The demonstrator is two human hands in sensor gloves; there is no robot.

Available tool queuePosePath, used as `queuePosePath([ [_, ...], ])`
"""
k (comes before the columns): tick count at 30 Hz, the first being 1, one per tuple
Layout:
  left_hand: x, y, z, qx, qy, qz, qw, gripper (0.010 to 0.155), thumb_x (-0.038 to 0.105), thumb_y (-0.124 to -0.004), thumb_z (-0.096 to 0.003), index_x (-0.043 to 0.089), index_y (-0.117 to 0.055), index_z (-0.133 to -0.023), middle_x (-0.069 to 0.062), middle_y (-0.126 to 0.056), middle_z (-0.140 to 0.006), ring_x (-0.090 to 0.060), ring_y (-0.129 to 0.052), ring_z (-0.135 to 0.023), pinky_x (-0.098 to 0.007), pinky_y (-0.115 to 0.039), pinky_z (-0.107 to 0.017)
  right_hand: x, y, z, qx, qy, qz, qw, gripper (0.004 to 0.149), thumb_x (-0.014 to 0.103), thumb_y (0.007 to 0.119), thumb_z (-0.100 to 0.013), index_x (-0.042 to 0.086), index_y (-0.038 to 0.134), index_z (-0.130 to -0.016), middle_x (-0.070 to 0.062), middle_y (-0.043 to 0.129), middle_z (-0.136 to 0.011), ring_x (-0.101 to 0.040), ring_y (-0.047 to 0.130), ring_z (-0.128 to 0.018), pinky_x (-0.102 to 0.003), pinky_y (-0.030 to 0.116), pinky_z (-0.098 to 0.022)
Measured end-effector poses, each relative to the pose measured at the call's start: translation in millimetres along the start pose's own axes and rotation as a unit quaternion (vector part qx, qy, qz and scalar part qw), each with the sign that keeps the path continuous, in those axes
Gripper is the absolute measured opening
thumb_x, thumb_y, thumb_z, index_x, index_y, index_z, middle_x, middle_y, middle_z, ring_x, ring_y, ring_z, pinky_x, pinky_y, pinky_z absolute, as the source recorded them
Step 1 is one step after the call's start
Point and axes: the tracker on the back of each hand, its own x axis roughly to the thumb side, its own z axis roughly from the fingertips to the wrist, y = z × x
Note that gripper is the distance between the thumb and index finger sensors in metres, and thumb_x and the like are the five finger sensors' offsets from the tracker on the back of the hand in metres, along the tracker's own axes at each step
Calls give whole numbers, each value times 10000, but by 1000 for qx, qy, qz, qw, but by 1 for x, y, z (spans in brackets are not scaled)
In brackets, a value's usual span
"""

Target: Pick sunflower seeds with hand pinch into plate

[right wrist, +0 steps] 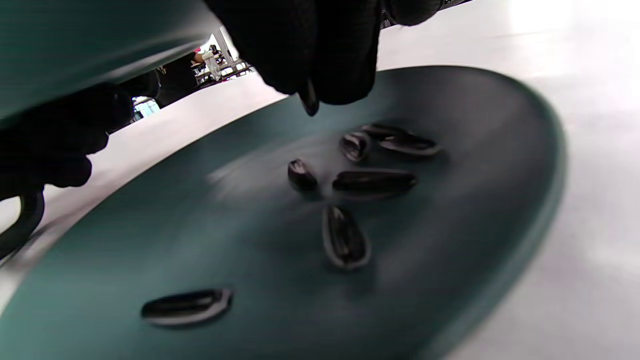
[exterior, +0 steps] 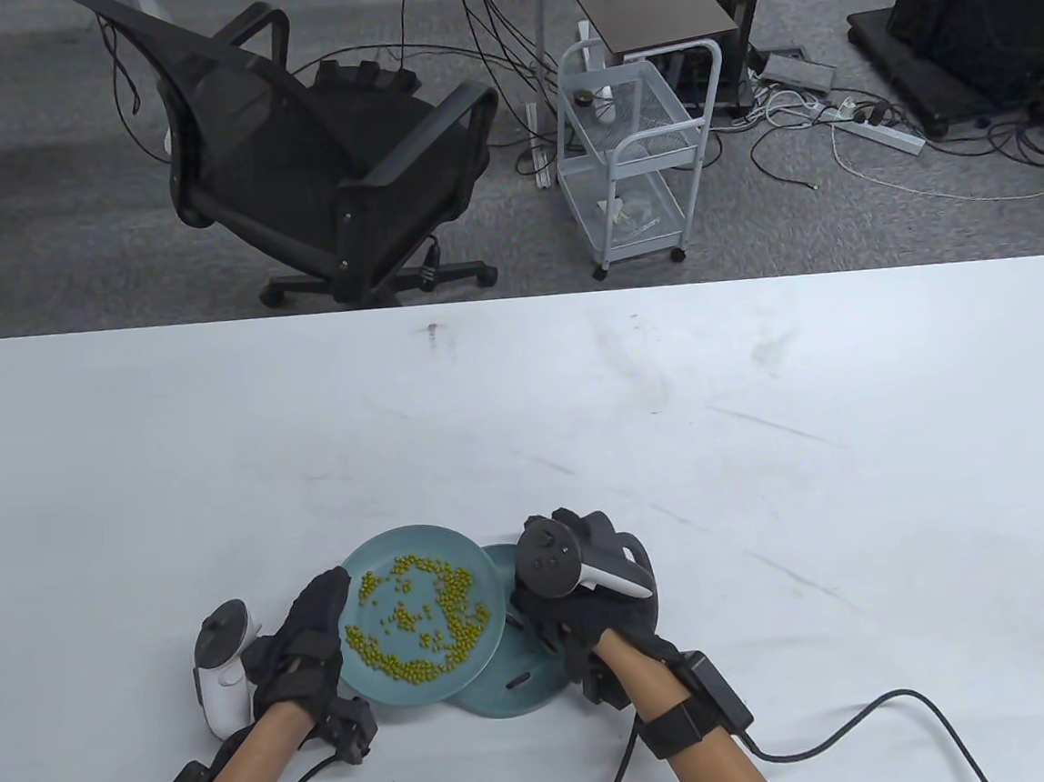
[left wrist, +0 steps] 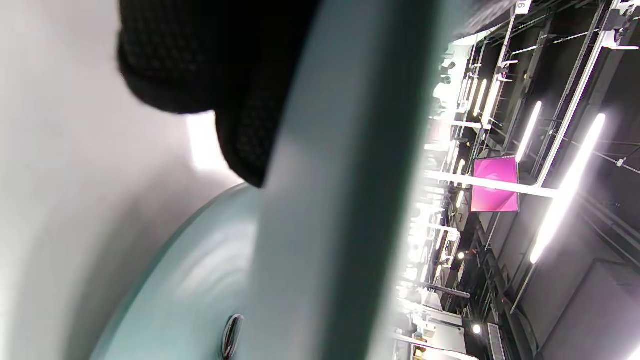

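— Status of the transfer?

— Under way. Six sunflower seeds lie on the lower plate. The right hand hangs over it, fingertips pressed together on one more seed, not yet dropped.

— And the left?

— The left hand holds the upper plate by its rim; that plate carries only small green beads.

— Remaining?

— I cannot tell; no source pile shows.
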Motion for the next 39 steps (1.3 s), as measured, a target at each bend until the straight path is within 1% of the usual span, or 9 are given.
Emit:
queuePosePath([
  [5,0,0,0,-2,-1,0,1000,512,544,-555,-631,199,-561,-1009,-50,-900,-769,-202,-1051,-414,-361,-873,-355,-1,0,1,-8,3,0,1000,404,210,837,-600,-85,821,-875,-411,385,-1124,-711,277,-964,-807,265,-634],
  [10,1,0,-1,0,-6,-8,1000,516,518,-547,-630,146,-592,-985,-53,-915,-761,-197,-1064,-412,-366,-880,-352,-3,-2,3,-12,6,-9,1000,403,210,835,-600,-85,823,-875,-408,386,-1124,-710,277,-964,-806,263,-636],
  [14,5,0,2,26,-23,-53,998,517,503,-575,-621,104,-662,-938,-65,-953,-717,-206,-1070,-382,-376,-881,-330,-3,-2,2,-14,4,-12,1000,402,213,834,-602,-82,825,-874,-408,386,-1125,-710,278,-965,-806,263,-636],
  [16,9,-1,1,21,-28,-87,996,511,502,-572,-617,98,-692,-905,-42,-966,-679,-190,-1068,-359,-369,-882,-315,-3,-2,1,-13,4,-12,1000,401,216,831,-603,-78,826,-875,-407,386,-1125,-709,278,-965,-805,265,-635],
  [20,14,-4,3,43,-32,-128,990,496,522,-573,-602,124,-766,-827,19,-995,-569,-169,-1056,-273,-360,-882,-259,-5,-1,1,-12,7,-16,1000,399,219,828,-606,-75,826,-876,-408,386,-1126,-709,280,-966,-807,259,-636],
  [25,16,1,2,69,-27,-156,985,486,534,-589,-596,142,-777,-814,6,-991,-532,-147,-1032,-217,-341,-871,-217,-10,-3,2,-15,15,-28,999,397,216,828,-606,-76,829,-873,-407,385,-1126,-709,272,-964,-807,256,-637],
  [31,17,28,2,109,-10,-93,990,490,512,-569,-612,126,-700,-883,-35,-956,-629,-143,-1034,-287,-340,-869,-266,-13,-4,3,-18,20,-37,999,398,215,826,-606,-78,828,-875,-408,386,-1126,-710,280,-965,-805,263,-638],
  [33,18,41,4,132,-1,-69,989,489,498,-565,-615,118,-666,-908,-51,-940,-676,-134,-1031,-310,-337,-869,-279,-13,-4,3,-17,22,-36,999,397,216,826,-606,-77,828,-875,-406,388,-1126,-708,278,-966,-805,263,-638],
  [39,20,64,6,190,27,-56,980,502,447,-549,-614,106,-528,-982,-85,-864,-830,-142,-1026,-374,-338,-864,-324,-13,-4,4,-14,23,-34,999,398,217,824,-607,-76,827,-877,-407,387,-1126,-708,282,-966,-804,265,-638],
])
